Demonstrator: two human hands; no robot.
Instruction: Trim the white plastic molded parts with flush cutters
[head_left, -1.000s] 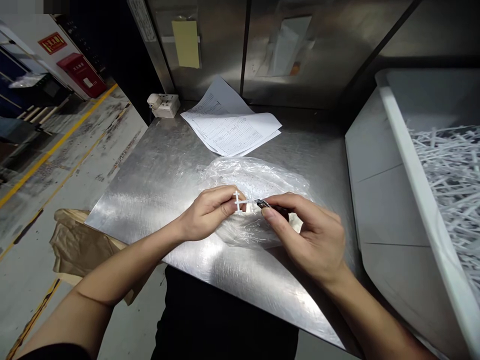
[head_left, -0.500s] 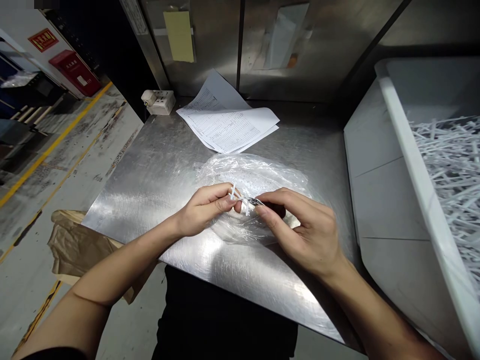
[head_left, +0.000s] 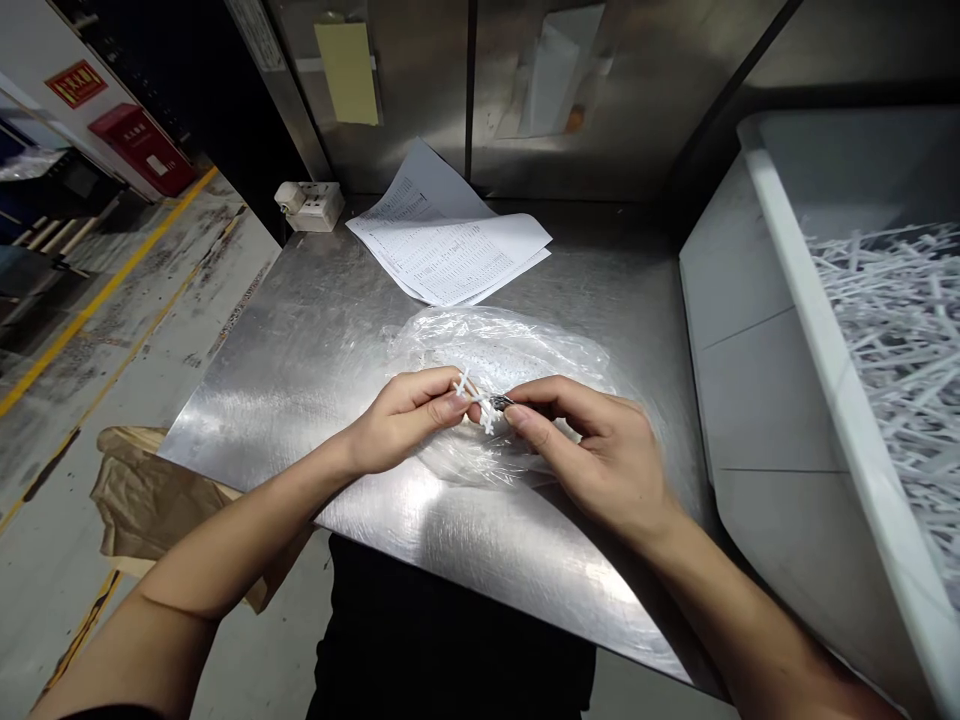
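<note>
Between the thumb and fingers of my left hand [head_left: 416,415] is a small white branched plastic piece [head_left: 486,415], its short crossed arms sticking out. My right hand [head_left: 589,445] pinches a small thin metal tool [head_left: 501,402], whose tip meets the white piece; most of the tool is hidden by my fingers, so its kind is unclear. Both hands are over a clear plastic bag [head_left: 517,335] lying crumpled on the metal table [head_left: 270,370]. Small pale contents show through the bag.
To the right stands a large white bin [head_left: 787,400] holding many thin white plastic sticks [head_left: 900,330]. Printed sheets [head_left: 457,245] lie behind the bag, with a power socket block [head_left: 315,205] to their left. Brown paper [head_left: 150,500] lies beyond the table's left edge.
My right hand has shifted slightly left, bringing the metal tool closer against the white piece. My left hand keeps its grip. The whole view has shifted a little.
</note>
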